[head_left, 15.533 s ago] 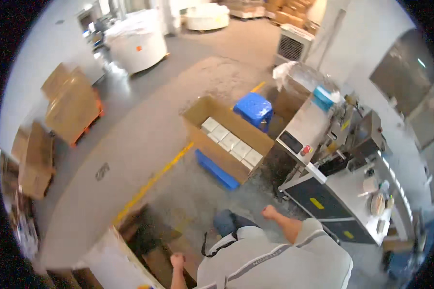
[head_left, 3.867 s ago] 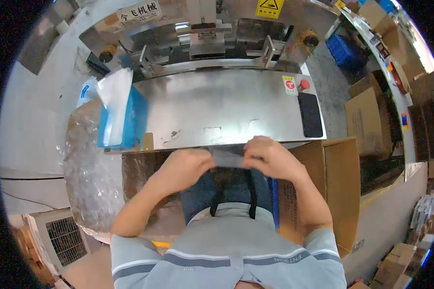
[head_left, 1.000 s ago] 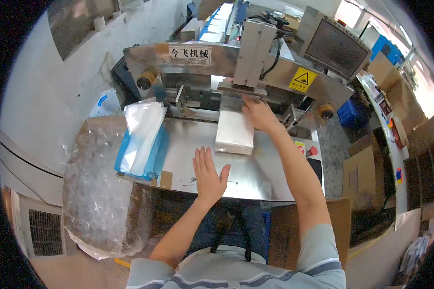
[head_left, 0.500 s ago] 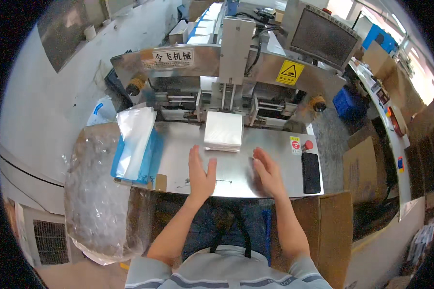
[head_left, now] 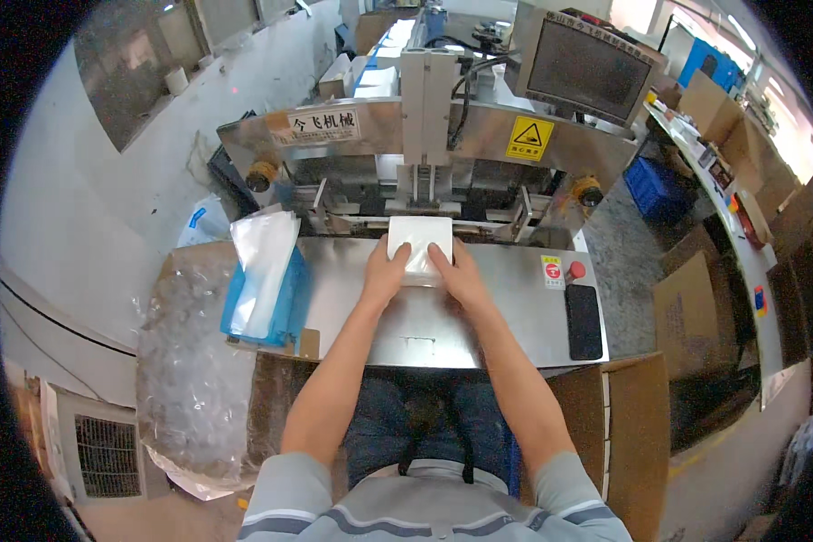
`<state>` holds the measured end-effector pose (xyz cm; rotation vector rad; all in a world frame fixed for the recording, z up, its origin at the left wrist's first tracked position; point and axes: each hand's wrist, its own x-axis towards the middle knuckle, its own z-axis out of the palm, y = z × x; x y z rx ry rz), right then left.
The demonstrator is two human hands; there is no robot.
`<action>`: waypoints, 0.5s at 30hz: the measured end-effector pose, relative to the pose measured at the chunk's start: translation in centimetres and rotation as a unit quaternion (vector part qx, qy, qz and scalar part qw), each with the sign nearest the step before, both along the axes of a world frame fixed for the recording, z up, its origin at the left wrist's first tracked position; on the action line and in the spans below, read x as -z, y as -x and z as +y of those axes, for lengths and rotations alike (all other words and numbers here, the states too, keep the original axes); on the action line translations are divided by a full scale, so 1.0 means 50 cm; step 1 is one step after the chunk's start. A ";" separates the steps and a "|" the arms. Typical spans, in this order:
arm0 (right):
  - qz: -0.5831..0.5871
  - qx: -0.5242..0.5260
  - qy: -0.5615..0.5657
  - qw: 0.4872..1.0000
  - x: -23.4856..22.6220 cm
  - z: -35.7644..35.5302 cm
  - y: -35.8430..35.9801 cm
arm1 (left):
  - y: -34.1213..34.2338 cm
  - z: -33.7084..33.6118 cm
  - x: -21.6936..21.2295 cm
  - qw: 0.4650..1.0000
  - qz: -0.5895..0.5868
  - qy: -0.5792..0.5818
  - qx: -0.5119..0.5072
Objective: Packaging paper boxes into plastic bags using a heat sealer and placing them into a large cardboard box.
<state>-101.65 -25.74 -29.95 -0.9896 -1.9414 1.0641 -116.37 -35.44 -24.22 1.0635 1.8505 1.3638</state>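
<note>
A square white pack of what look like paper napkins (head_left: 421, 238) lies at the back of the steel worktop, in front of the machine's opening. My left hand (head_left: 384, 273) holds its left side, thumb on the top face. From the right side my right hand (head_left: 462, 275) grips it the same way, thumb also on top. The fingers under and behind the pack are partly hidden. Left of my left forearm stands a blue holder (head_left: 285, 303) with clear plastic bags (head_left: 264, 271) sticking up out of it.
A steel machine frame (head_left: 321, 131) with a monitor (head_left: 587, 70) rises behind the worktop (head_left: 352, 303). A red button (head_left: 575, 270) and a black phone (head_left: 584, 322) sit at the right. Clear plastic (head_left: 194, 388) fills a lined container at left; an open cardboard box (head_left: 637, 425) stands front right.
Both hands have moved forward and inward, from open and apart to gripping the napkin pack. The machine's two side plates have slid outward, away from each other.
</note>
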 end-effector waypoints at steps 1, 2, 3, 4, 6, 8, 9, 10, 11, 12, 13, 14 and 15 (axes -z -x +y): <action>0.063 -0.033 0.099 0.993 -0.034 -0.025 0.001 | 0.003 -0.021 -0.004 0.999 -0.036 -0.009 0.032; 0.124 -0.062 0.196 0.971 -0.068 -0.050 -0.003 | 0.004 -0.036 0.014 0.999 -0.035 -0.008 0.028; 0.124 -0.063 0.196 0.971 -0.094 -0.073 -0.014 | 0.002 -0.049 0.044 0.991 -0.091 -0.098 0.026; 0.199 -0.076 0.217 0.953 -0.110 -0.102 -0.031 | -0.006 -0.069 0.056 0.972 -0.146 -0.184 0.023; 0.267 -0.052 0.259 0.927 -0.101 -0.123 -0.071 | -0.029 -0.107 0.055 0.963 -0.185 -0.190 0.048; 0.241 -0.077 0.203 0.946 -0.086 -0.145 -0.097 | -0.057 -0.138 0.028 0.949 -0.287 -0.123 0.050; 0.213 -0.113 0.141 0.960 -0.086 -0.161 -0.105 | -0.070 -0.151 0.013 0.949 -0.290 -0.116 0.048; 0.233 -0.110 0.157 0.953 -0.093 -0.176 -0.106 | -0.083 -0.157 0.002 0.955 -0.272 -0.114 0.032; 0.230 -0.108 0.164 0.953 -0.095 -0.188 -0.113 | -0.095 -0.162 0.002 0.961 -0.252 -0.112 0.016; 0.234 -0.106 0.155 0.954 -0.097 -0.196 -0.119 | -0.104 -0.164 0.009 0.961 -0.254 -0.106 0.015; 0.237 -0.103 0.146 0.955 -0.099 -0.203 -0.124 | -0.112 -0.165 0.018 0.972 -0.205 -0.111 0.013; 0.237 -0.100 0.151 0.955 -0.104 -0.210 -0.131 | -0.118 -0.167 0.027 0.981 -0.154 -0.116 0.011; 0.223 -0.091 0.134 0.961 -0.111 -0.217 -0.141 | -0.119 -0.170 0.036 0.981 -0.156 -0.113 0.014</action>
